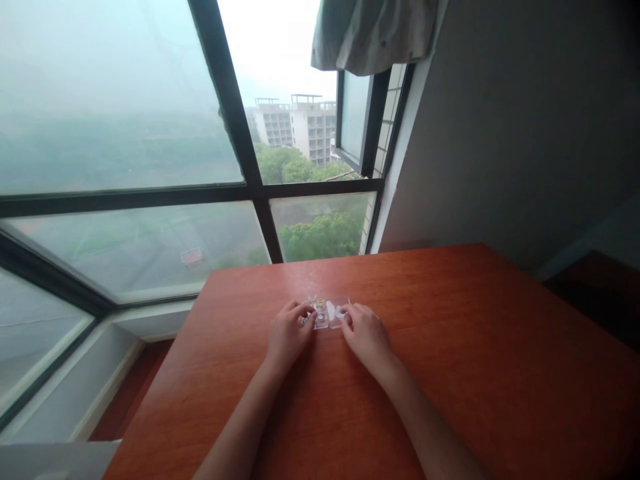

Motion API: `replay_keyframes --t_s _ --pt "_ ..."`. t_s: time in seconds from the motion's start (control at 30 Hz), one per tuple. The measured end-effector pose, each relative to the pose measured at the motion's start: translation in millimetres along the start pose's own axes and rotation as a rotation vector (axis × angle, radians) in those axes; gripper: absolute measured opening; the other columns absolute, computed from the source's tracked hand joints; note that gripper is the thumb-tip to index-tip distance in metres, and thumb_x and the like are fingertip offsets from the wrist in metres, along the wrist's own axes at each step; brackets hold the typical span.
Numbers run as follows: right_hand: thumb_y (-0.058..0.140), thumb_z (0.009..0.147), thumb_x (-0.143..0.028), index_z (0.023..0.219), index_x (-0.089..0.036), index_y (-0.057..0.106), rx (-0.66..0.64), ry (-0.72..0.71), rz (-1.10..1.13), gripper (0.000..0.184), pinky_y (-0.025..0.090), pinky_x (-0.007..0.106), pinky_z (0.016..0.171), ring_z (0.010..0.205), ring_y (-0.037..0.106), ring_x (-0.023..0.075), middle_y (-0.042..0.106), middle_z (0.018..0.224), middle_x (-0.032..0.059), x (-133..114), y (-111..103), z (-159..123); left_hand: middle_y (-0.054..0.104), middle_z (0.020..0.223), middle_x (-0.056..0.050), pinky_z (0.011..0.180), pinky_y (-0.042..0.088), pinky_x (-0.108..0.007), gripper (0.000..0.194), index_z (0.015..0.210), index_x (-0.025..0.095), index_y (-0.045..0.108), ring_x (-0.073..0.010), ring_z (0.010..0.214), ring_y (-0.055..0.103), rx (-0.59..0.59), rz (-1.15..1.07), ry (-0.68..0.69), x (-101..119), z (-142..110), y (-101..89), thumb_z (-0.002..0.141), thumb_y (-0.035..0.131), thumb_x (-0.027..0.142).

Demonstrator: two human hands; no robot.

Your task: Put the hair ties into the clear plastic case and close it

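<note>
A small clear plastic box (327, 312) with tiny items inside, one of them a gold ring shape, lies on the reddish-brown wooden table (450, 333) a little left of its middle. My left hand (289, 335) rests on the table at the box's left end, fingers curled and pinched on its edge. My right hand (367, 335) sits at the box's right end, fingers bent and touching that side. Both forearms reach in from the bottom of the view. The fingertips partly cover the box, and its smaller contents are too tiny to name.
A large window with dark frames (240, 133) stands beyond the table's far edge, with a low sill (150, 313) at the left. A grey wall (500, 133) runs along the right. A curtain (370, 33) hangs above.
</note>
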State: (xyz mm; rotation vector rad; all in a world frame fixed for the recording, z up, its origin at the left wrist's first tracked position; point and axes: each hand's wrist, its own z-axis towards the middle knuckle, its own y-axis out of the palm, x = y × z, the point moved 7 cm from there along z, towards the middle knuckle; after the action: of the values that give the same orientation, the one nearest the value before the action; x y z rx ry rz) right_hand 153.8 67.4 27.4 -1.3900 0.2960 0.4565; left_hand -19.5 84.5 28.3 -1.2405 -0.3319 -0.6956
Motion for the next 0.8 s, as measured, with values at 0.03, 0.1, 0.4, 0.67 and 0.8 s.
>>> replay_keyframes --t_s 0.03,0.1,0.4,0.67,0.8 --pt "0.052 0.089 -0.022 0.101 -0.023 0.065 0.012 0.015 -0.032 0.018 0.039 0.026 0.075 0.092 0.059 0.019 0.067 0.096 0.004 2 -1 1 0.061 0.083 -0.002 0.066 0.044 -0.027 0.018 0.087 0.022 0.069 -0.0149 0.069 0.058 0.006 0.013 -0.003 0 0 -0.7 0.087 0.054 0.032" --pt "0.051 0.089 -0.023 0.105 -0.023 0.064 0.047 0.055 -0.103 0.02 0.04 0.027 0.078 0.096 0.056 0.0204 0.065 0.099 0.0052 7 -4 2 0.063 0.093 -0.004 0.073 0.047 -0.029 0.021 0.097 0.023 0.067 -0.0182 0.081 0.061 0.026 0.036 -0.001 -2 1 -3.9 0.088 0.053 0.036" --pt "0.057 0.084 -0.03 0.108 -0.018 0.063 0.112 0.124 -0.179 0.028 0.039 0.041 0.092 0.114 0.046 0.0301 0.057 0.122 0.0125 17 2 3 0.054 0.135 -0.01 0.105 0.039 -0.045 0.071 0.138 0.021 0.044 -0.0293 0.123 0.047 -0.132 0.064 0.118 -21 3 0.3 0.074 0.07 0.039" --pt "0.055 0.083 -0.024 0.123 -0.017 0.05 0.135 -0.004 0.434 0.041 0.048 0.035 0.092 0.105 0.06 0.0215 0.064 0.114 0.0108 10 17 6 0.057 0.13 -0.009 0.102 0.041 -0.045 0.074 0.135 0.022 0.046 -0.0288 0.118 0.05 -0.14 0.006 0.119 -12 -1 4.3 0.068 0.075 0.03" --pt "0.059 0.081 -0.028 0.128 -0.018 0.05 0.054 -0.186 0.407 0.049 0.039 0.041 0.106 0.125 0.048 0.0247 0.053 0.133 0.0131 -10 23 0 0.057 0.128 -0.01 0.1 0.042 -0.043 0.07 0.134 0.021 0.046 -0.0278 0.115 0.052 -0.121 -0.008 0.146 -5 -4 13.1 0.07 0.073 0.028"
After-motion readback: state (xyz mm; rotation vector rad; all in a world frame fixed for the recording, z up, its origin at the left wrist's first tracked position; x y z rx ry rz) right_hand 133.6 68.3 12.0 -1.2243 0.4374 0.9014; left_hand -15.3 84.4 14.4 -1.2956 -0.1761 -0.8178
